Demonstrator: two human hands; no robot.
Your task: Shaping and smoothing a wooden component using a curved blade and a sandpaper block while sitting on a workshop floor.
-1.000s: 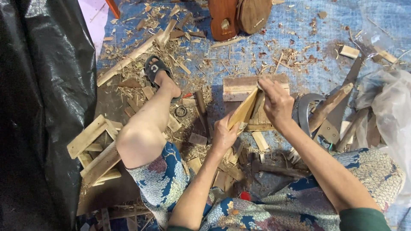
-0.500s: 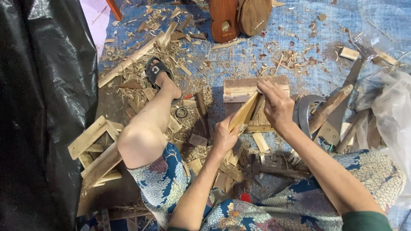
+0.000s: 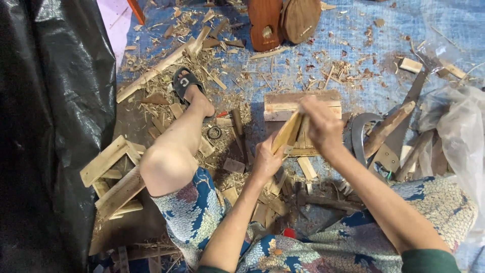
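I sit on the floor with a thin flat piece of pale wood (image 3: 288,132) held up on edge between both hands. My left hand (image 3: 265,161) grips its lower end from below. My right hand (image 3: 322,125) closes over its upper end. Under the piece lies a thick wooden block (image 3: 283,105) on the blue tarp, with more flat offcuts stacked at its near side. My bare left leg (image 3: 174,146) stretches out to the left, its foot in a black sandal (image 3: 183,81).
A curved metal blade (image 3: 357,136) and wooden-handled tools (image 3: 391,126) lie right of the block. Two brown carved wooden pieces (image 3: 283,20) rest at the top. Black plastic sheeting (image 3: 50,126) covers the left. A small wooden frame (image 3: 111,174) sits by my knee. Shavings litter the tarp.
My right hand has slid slightly along the upper end of the wood piece and is a little blurred. The left hand and the leg stay where they were.
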